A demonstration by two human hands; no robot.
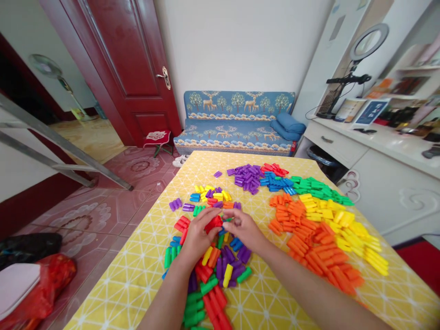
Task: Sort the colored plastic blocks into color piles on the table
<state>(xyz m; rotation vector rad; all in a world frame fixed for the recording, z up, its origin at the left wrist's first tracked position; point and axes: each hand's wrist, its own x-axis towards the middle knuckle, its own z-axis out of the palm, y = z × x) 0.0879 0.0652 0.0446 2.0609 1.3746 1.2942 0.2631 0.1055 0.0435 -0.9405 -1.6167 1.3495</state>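
My left hand is closed around red plastic caps, short hollow tubes joined side by side; its fingers partly cover them. Just to the right, my right hand is curved, thumb and index finger apart at the right end of the red caps. I see nothing clearly gripped in it. Below both hands spreads a mixed heap of caps, with purple caps, orange caps, green caps and red caps. Beyond the fingers lies a small mixed cluster with yellow caps.
Sorted piles of orange caps, yellow caps, green caps, blue caps and purple caps line the right and far side of the yellow tablecloth. A blue sofa stands behind; a white dresser is right.
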